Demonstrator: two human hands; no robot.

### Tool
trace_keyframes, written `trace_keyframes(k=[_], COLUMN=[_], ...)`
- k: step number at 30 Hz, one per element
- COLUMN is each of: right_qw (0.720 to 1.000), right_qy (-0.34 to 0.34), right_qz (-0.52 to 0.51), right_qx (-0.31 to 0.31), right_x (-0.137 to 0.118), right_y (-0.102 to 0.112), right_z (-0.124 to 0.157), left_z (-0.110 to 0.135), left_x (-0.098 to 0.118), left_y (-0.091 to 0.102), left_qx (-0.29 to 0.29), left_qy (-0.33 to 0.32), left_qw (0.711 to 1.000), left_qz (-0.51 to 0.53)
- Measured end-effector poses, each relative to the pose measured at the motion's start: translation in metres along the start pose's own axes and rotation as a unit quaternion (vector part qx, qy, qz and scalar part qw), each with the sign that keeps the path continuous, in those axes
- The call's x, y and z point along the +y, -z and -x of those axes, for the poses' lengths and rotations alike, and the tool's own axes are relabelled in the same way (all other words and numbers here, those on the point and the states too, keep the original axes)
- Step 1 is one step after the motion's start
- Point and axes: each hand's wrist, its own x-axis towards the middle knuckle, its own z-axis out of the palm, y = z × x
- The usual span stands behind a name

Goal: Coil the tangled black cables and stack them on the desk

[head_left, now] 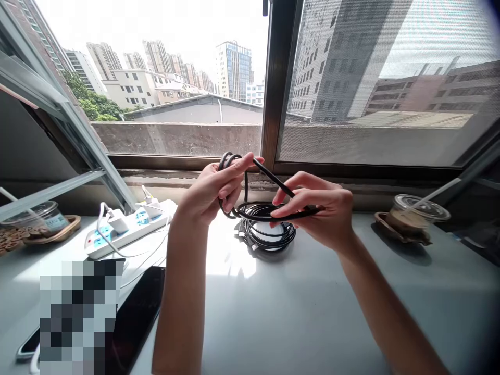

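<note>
My left hand (213,187) is closed around a few loops of a black cable (269,179), held up in front of the window. My right hand (316,211) pinches a straight run of the same cable between thumb and fingers, just right of the loops. Under both hands lies a coil of black cables (269,234) on the white sill (292,312), with small plugs showing at its left side.
A white power strip (125,229) with chargers plugged in lies at left. A dark phone (136,312) lies near the front left beside a blurred patch. A glass jar on a wooden saucer (42,221) stands far left. A plastic cup with a straw (414,216) stands at right.
</note>
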Motion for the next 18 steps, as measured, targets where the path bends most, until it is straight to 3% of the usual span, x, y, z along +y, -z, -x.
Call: trace_keyframes(k=[5,11,15,18], right_qw=[0.999,0.987,0.984,0.985], right_qy=[-0.024,-0.084,-0.107,-0.118], right_qz=[-0.022,0.009,-0.007,0.001], right_qx=[-0.007,0.139,0.141,0.127], right_x=[0.003,0.006,0.001,-0.006], right_y=[0.008,0.031,0.041,0.036], right_z=[-0.003,-0.006,-0.005,-0.005], left_z=[0.001,0.001,-0.002,-0.004], left_x=[0.005,0.008,0.003,-0.002], left_y=[-0.005,0.015,0.029,0.026], left_qx=[0.112,0.185,0.216,0.243], left_qy=[-0.019,-0.088,-0.141,-0.184], left_qw=[0.989,0.968,0.957,0.948], left_qz=[0.094,0.147,0.131,0.097])
